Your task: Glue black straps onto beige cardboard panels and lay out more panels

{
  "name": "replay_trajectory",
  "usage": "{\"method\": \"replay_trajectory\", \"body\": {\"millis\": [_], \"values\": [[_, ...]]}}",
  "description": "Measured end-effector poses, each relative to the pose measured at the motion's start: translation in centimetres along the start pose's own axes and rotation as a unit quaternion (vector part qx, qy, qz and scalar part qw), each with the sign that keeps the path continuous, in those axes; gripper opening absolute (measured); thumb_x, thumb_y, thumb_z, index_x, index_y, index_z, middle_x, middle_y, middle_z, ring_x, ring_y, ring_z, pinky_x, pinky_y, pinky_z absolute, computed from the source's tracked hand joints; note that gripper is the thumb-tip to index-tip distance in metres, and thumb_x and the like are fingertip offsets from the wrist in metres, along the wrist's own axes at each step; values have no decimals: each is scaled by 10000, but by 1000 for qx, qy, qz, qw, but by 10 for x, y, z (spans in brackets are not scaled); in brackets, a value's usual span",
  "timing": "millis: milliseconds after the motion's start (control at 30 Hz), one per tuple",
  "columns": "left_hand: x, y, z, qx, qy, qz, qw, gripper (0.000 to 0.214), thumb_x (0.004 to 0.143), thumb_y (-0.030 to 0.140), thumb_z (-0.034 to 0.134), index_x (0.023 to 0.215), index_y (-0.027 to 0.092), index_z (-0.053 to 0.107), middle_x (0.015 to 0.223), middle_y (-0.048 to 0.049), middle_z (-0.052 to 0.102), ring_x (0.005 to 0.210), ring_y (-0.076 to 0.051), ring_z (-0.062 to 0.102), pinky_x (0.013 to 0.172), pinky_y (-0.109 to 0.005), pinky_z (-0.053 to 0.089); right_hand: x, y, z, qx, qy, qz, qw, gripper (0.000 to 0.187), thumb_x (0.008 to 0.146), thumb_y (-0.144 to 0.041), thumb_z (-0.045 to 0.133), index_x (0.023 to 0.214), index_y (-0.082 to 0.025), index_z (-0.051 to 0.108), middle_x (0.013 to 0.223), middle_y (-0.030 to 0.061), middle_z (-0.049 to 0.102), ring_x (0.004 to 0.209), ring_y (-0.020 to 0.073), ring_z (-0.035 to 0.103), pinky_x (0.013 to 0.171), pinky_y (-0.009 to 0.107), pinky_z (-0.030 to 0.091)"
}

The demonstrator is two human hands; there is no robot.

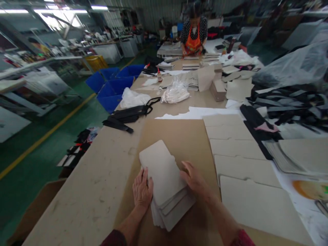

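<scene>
Worktop (102, 167), lower centre: left hand (142, 188) flat, right hand (194, 178) half-open, grip unclosed, flanking card stack (162, 174); even pressure advisable.

Smooth, matt grey cardboard is seen in the stacked panels (162, 174), and matt brown paper or board in the sheet (181, 135) beneath them. The dull table (102, 164) is marked by dark smudges. The bag (176, 91) is made of glossy, crinkled clear plastic; the bins (110, 98) are apparently formed of blue plastic, and the black strips (128, 114) of matt cloth.
</scene>
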State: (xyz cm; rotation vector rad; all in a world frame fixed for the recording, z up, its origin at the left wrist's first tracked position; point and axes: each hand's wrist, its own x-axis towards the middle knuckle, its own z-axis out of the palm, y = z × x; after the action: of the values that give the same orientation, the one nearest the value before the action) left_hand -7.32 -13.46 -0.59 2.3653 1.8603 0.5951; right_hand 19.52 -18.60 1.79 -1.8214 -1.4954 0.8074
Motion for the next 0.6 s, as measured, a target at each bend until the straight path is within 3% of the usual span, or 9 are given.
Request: {"method": "replay_trajectory", "body": {"millis": [67,167,300,433,533,600], "values": [[-1,0,-1,-3,1,4,1000,497,939,296,414,1425,193,439,1427,-141,496,1275,-283,478,1032,-455,411,27,-19,23,-6,24,13,1000,465,919,-355,461,1319,-126,522,1304,182,548,1229,288,497,1035,442,399],[-1,-2,0,-6,-7,-2,1000,501,937,289,426,1429,195,436,1435,-138,489,1272,-286,477,1027,-450,407,49,-33,35,-23,46,13,999,408,899,-315,483,1238,-109,574,1234,202,560,1190,325,486,1017,487,381],[0,-4,1,2,-17,-6,1000,501,940,293,427,1432,196,435,1438,-142,487,1261,-296,477,1004,-457,414,40,-50,38,-30,68,1,997,251,880,-227,485,1092,-188,614,1234,159,539,1174,316,447,1008,497,341],[1,-4,0,2,-20,3,1000,498,957,322,401,1436,187,426,1439,-139,489,1264,-288,477,1019,-446,406,25,-68,45,-11,51,28,998,182,919,-220,417,923,-218,599,924,105,619,903,255,550,833,390,413],[2,-3,-1,0,-28,6,1000,510,973,372,348,1418,142,445,1437,-167,484,1271,-299,474,1038,-464,398,18,-65,32,13,37,75,996,162,925,-275,438,888,-226,588,751,28,602,696,186,543,654,288,402],[4,0,-2,0,-33,-5,999,535,972,418,342,1422,146,439,1459,-170,457,1294,-322,452,1048,-499,387,5,-49,5,26,30,103,994,199,928,-339,447,876,-222,599,742,-5,603,677,153,535,602,247,383]]}}
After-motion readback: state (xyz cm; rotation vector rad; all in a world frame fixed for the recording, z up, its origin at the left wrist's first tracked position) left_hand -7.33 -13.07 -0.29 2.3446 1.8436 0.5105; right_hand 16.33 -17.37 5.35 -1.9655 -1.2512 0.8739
